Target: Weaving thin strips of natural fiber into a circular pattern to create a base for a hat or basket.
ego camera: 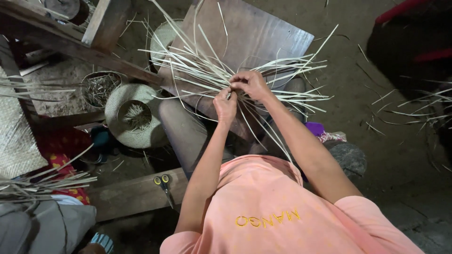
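A spray of pale, thin palm-leaf strips [287, 96] fans out in all directions from a small woven centre over a brown wooden board [263, 33] resting on my knees. My left hand [225, 102] pinches strips at that centre, fingers closed on them. My right hand [252, 83] sits just above and to the right, touching the left, its fingers also closed on strips. The woven centre itself is hidden under my fingers.
A woven straw hat [117, 109] lies upside down to the left, another hat [162, 40] behind the board. Yellow-handled scissors [165, 186] rest on a wooden plank [132, 195]. A woven mat [16, 141], loose strips [42, 183] and another person's sleeve [42, 226] are at left.
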